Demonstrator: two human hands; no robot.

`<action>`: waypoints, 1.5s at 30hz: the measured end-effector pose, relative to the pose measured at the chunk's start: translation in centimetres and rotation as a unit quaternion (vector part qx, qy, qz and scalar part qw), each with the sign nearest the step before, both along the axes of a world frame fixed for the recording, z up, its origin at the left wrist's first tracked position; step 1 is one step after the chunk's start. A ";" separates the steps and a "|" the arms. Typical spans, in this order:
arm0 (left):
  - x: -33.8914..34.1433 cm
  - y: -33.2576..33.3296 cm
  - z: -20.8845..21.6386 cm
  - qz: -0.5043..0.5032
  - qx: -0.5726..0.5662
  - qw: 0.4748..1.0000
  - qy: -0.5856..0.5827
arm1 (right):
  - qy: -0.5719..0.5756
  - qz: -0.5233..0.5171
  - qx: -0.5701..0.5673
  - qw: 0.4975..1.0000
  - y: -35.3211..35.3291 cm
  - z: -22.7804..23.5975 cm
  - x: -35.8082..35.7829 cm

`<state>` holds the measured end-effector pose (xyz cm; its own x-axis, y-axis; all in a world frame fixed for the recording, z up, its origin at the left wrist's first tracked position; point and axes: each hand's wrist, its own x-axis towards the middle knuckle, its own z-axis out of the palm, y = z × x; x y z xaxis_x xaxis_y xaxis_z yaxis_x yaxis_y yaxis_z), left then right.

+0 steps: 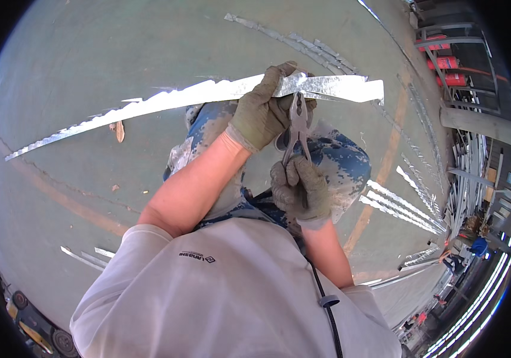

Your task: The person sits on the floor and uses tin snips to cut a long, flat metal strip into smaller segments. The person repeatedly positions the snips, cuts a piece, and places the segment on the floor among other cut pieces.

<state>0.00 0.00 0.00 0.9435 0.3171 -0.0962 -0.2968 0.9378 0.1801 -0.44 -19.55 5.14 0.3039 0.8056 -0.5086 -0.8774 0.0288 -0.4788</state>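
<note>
A long, shiny strip of sheet metal (pixel 202 92) with a jagged lower edge stretches across in front of me, its thin end far to the left. My left hand (pixel 262 110), in a dirty work glove, grips the strip near its wide right end. Gloved as well, my right hand (pixel 302 186) is closed around the handles of a pair of pliers (pixel 299 124). The pliers point away from me, and their jaws reach the strip's near edge beside my left fingers. Whether the jaws clamp the metal I cannot tell.
More metal strips (pixel 399 206) lie on the green floor (pixel 118 53) at the right, and others (pixel 294 42) lie ahead. A dry leaf (pixel 120 131) is at the left. Red cylinders (pixel 443 62) and a rack of metal lengths (pixel 473 173) line the far right. A wheeled machine (pixel 37 334) stands lower left.
</note>
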 end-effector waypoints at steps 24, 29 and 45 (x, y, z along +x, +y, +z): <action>0.4 -0.1 0.1 0.009 -0.011 1.000 0.000 | -0.347 0.051 -0.318 0.881 1.0 4.3 0.5; 0.5 0.1 -0.7 0.004 -0.005 1.000 -0.008 | -0.394 0.040 -0.338 0.854 1.3 3.8 0.3; 0.5 0.1 -0.7 0.012 -0.006 1.000 -0.009 | -0.413 0.049 -0.391 0.821 2.5 5.3 -0.1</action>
